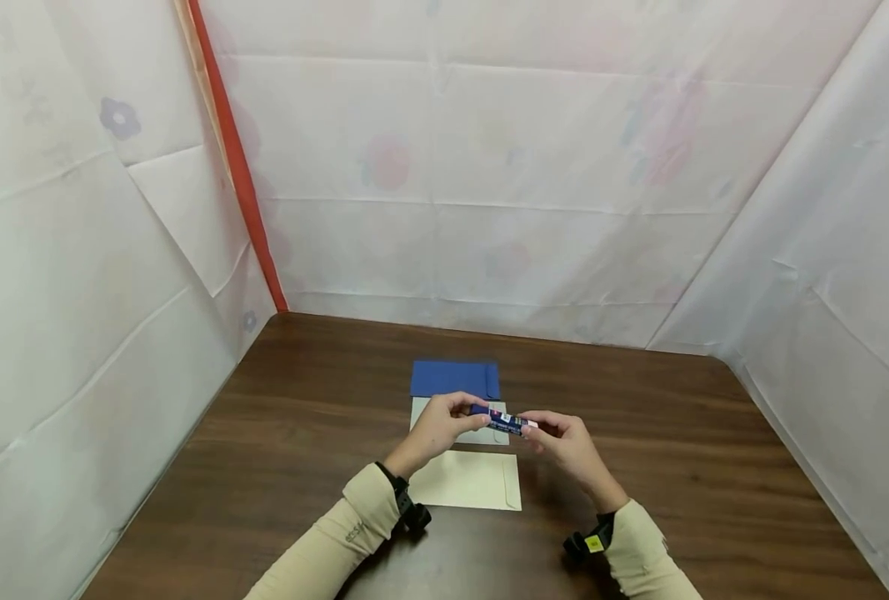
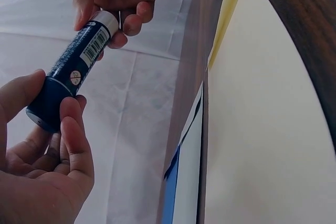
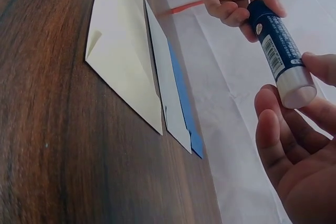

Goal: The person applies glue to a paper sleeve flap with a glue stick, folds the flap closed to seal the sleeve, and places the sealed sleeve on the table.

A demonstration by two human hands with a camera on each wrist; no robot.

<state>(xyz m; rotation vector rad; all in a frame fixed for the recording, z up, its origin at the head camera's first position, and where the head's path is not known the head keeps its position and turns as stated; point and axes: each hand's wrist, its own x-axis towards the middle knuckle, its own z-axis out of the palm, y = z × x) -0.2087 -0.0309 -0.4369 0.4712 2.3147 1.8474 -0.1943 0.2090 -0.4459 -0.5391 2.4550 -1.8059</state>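
Observation:
Both hands hold a glue stick (image 1: 506, 419) up above the envelopes. It has a dark blue body with a barcode label and a white end. My left hand (image 1: 438, 429) pinches the dark blue end (image 2: 50, 103) between thumb and fingers. At the other end, my right hand (image 1: 570, 450) grips the white part (image 3: 296, 88). Beneath the hands lies a cream envelope (image 1: 474, 482), nearest to me. A pale grey-green envelope (image 1: 422, 410) lies behind it, partly covered by the left hand in the head view. Farthest back is a blue envelope (image 1: 451, 377).
The envelopes lie in a column on a dark brown wooden table (image 1: 302, 400). White printed sheets (image 1: 444, 167) hang around its back and sides, with a red strip (image 1: 234, 158) at the back left corner. Each wrist wears a black strap with a camera.

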